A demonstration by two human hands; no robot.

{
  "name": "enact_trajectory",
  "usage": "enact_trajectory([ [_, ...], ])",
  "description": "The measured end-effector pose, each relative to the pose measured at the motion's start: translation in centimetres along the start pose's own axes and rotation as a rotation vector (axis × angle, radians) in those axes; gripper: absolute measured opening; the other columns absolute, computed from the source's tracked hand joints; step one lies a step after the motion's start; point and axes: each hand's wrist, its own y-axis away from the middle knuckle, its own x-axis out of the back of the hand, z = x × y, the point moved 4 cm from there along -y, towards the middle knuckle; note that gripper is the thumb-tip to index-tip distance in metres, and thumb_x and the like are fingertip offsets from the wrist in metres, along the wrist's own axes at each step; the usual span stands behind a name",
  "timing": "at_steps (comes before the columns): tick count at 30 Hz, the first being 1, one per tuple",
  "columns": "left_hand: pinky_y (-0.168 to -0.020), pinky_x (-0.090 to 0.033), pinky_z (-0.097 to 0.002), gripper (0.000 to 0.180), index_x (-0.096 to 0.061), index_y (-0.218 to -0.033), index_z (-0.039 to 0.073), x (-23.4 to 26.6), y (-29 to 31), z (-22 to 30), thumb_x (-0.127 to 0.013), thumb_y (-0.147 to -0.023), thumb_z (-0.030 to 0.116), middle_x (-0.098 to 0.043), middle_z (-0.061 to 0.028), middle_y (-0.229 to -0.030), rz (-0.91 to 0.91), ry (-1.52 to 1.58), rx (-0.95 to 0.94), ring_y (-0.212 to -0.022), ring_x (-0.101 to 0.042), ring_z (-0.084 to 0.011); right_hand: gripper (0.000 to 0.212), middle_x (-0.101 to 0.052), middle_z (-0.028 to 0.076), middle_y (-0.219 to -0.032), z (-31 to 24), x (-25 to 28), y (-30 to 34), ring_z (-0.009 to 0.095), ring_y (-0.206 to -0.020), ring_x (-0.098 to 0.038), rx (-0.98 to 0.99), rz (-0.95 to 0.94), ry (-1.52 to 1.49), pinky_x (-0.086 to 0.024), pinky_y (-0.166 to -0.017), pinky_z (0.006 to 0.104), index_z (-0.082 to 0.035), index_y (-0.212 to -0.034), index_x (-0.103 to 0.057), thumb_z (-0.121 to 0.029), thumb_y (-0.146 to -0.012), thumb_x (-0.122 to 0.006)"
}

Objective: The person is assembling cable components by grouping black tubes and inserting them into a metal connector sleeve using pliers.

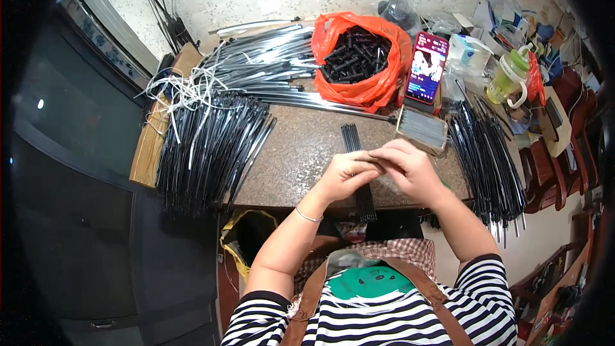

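My left hand (346, 174) and my right hand (411, 170) meet over the table's near middle. The fingers of both are bent and pinched together, tip to tip. Whatever lies between them is hidden or too small to make out. Under the hands runs a narrow row of thin black rods (351, 140), laid side by side; its near end reaches past the table edge. Just beyond my right hand stands an open cardboard box (423, 129) packed with flat, clear-looking pieces.
Heaps of black rods lie at left (208, 154) and right (488, 160). At the back are silvery rods (262, 51), white ties (192, 90) and an orange bag (323, 32) of short black tubes. A lit phone (425, 69) leans near a green bottle (509, 77).
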Motion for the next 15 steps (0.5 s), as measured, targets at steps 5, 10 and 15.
enact_trajectory([
  [5,-0.063,-0.040,-0.0293,0.011,-0.054,-0.073,0.000,-0.7,0.1,-0.1,-0.056,-0.065,0.007,-0.053,-0.0118,-0.074,-0.017,-0.044,-0.125,-0.070,-0.053,-0.0220,0.020,-0.051,0.009,-0.078,-0.5,-0.7,0.3,0.025,-0.073,-0.048,-0.038,0.066,0.060,-0.040,-0.063,0.0304,-0.003,-0.085,-0.052,-0.001,-0.065,-0.050],
  [10,-0.089,-0.025,-0.0332,0.013,-0.050,-0.072,0.003,-0.6,2.0,-2.9,-0.059,-0.063,0.006,-0.030,-0.0176,-0.117,0.286,0.806,0.099,-0.108,-0.032,-0.0246,0.019,-0.053,0.009,-0.083,0.9,-1.4,-0.3,0.024,-0.076,-0.050,0.109,-0.263,-0.035,-0.041,-0.065,0.0296,-0.005,-0.085,-0.054,-0.006,-0.066,-0.053],
  [15,-0.069,-0.042,-0.0269,0.027,-0.053,-0.088,0.004,-3.5,1.6,-1.0,-0.054,-0.062,0.000,-0.054,-0.0104,-0.087,-0.303,-0.309,0.071,-0.077,-0.054,-0.0217,0.038,-0.035,0.009,-0.117,6.7,-6.0,-1.0,0.024,-0.107,-0.032,0.116,-0.443,0.273,-0.028,-0.086,0.0388,-0.011,-0.110,-0.040,-0.030,-0.077,-0.040],
])
